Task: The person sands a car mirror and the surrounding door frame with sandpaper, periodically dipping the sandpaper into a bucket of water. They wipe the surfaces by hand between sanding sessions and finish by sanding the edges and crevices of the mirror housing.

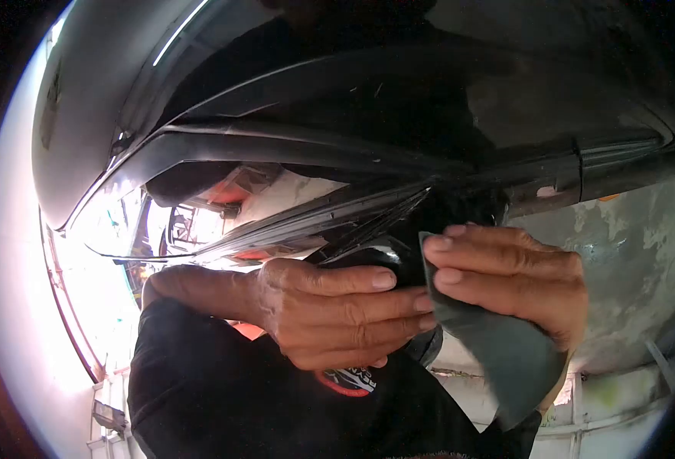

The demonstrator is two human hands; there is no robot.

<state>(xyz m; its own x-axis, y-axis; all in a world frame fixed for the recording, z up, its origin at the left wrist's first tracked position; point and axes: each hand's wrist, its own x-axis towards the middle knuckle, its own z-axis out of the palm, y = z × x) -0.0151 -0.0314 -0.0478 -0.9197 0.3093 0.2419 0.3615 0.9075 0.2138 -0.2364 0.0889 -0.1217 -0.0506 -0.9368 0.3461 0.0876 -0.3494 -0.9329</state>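
My left hand [337, 314] is curled round a glossy black rounded part [383, 256] that looks like a car's side mirror housing, its thumb out of sight. The fingertips meet the edge of a dark grey sheet that looks like sandpaper [498, 352]. Two fingers of my right hand [513, 275] press along the upper edge of that sheet, which bends and hangs down in front of the palm. Behind both hands, the black part joins the dark car body [337, 145].
The glossy car body curves across the top, with a seam [580, 168] at the right. Below it on the right is a patchy grey floor or wall surface [621, 252]. My black shirt [230, 382] fills the bottom. Bright light washes out the left side.
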